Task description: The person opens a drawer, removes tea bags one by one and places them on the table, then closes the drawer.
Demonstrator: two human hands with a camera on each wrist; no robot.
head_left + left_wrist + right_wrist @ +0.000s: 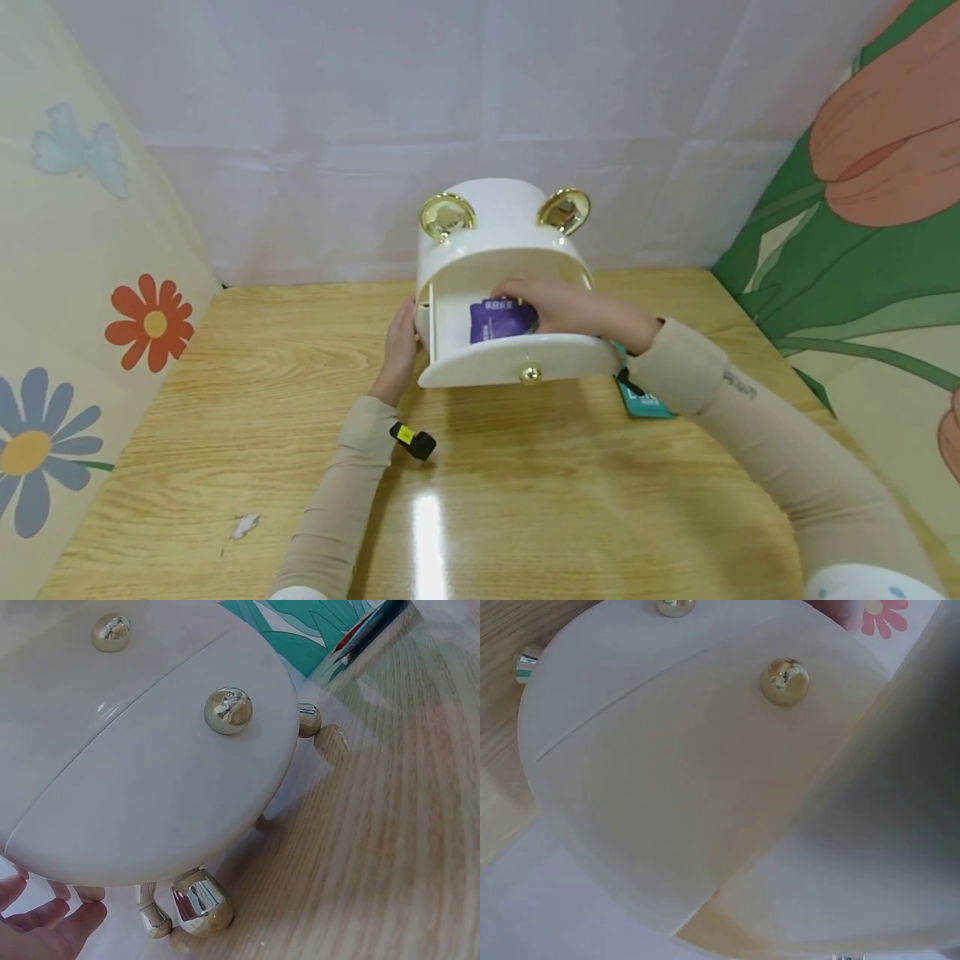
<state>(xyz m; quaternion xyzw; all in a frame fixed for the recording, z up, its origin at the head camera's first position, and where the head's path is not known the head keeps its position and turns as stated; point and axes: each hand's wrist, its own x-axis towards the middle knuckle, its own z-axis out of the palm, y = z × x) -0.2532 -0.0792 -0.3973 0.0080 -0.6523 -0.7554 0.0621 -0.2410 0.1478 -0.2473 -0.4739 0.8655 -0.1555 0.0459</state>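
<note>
A round white drawer box (495, 208) with two gold ears stands towards the back of the table, its upper drawer (450, 372) pulled out. Inside that drawer sits a purple packet (495, 321) with pale lettering. My right hand (558, 307) reaches in from the right, fingers bent over the packet's upper right edge, gripping it. Against the box's left side rests my left hand (400, 346). The left wrist view shows its fingers (52, 922) close beside the lower rim. In the right wrist view the drawer front (697, 765) fills much of the picture, hiding the right hand.
A teal packet (647, 404) lies on the wooden table (525, 500) at the right, partly under my right wrist. Gold knobs (229, 711) stick out from the drawer fronts, and gold feet (202, 904) hold up the box. Flower-painted panels (67, 333) stand either side.
</note>
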